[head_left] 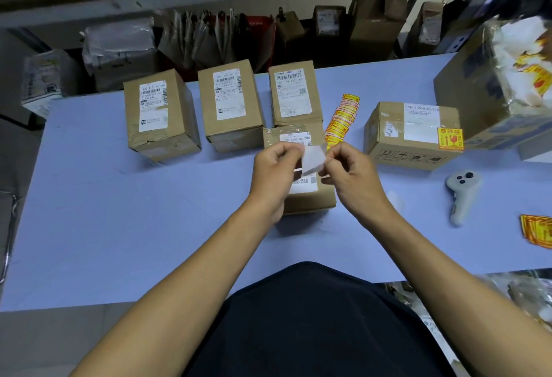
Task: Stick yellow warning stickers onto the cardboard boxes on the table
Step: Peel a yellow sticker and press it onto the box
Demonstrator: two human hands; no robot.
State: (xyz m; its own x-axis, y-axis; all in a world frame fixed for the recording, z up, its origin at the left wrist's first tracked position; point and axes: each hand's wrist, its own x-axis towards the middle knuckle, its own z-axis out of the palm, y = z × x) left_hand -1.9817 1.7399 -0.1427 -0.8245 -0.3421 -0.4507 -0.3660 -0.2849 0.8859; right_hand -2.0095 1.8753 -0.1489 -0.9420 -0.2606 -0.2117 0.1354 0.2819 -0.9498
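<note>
So far my table (119, 227) carries five cardboard boxes; only the box on the right (413, 134) wears a yellow sticker (450, 138), so the three standing boxes (230, 102) and the near box (301, 194) beneath my hands look unlabelled. Open table lies left and front. My left hand (273, 173) and right hand (349, 176) pinch a white-backed sticker (313, 159) between curled fingers, above the near box, beside the sticker strip (340, 120).

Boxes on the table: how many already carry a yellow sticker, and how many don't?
With sticker: 1, the right box.
Without sticker showing: 4, the left box, middle box, third box and near box under the hands.
Total: 5, not counting the big carton.
</note>
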